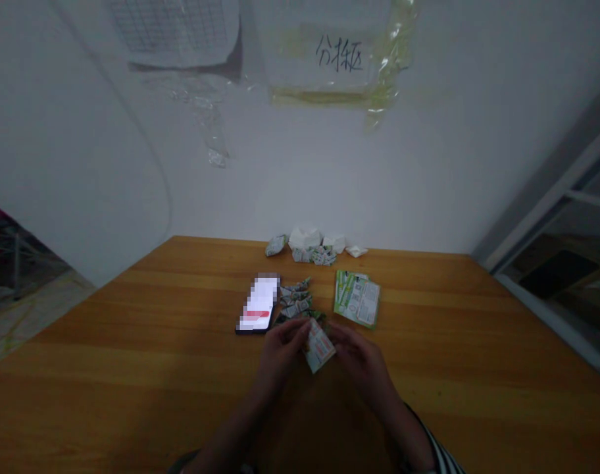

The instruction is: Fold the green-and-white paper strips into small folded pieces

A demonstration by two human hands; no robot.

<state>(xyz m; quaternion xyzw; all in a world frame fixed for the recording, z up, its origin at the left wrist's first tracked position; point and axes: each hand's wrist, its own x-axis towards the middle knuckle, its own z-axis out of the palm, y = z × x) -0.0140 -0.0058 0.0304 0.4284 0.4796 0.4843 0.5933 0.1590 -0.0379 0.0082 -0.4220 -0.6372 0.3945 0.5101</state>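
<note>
Between my two hands, over the front half of the wooden table, is a small printed paper sheet (320, 347), white with green and reddish print and turned cornerwise. My left hand (284, 345) pinches its upper left edge between thumb and fingers. At its right edge my right hand (358, 357) has its fingers closed on the paper; the fingertips are partly hidden. Just beyond the sheet lie several folded paper pieces (296, 299) in a column. A stack of flat green and white printed sheets (362, 301) rests to the right.
A lit phone (258, 304) lies left of the folded pieces. Crumpled white and printed papers (307, 245) sit along the back edge of the table (132, 336), by the wall. A handwritten sign (339, 56) is taped above. A framed glass panel (566, 243) stands at right.
</note>
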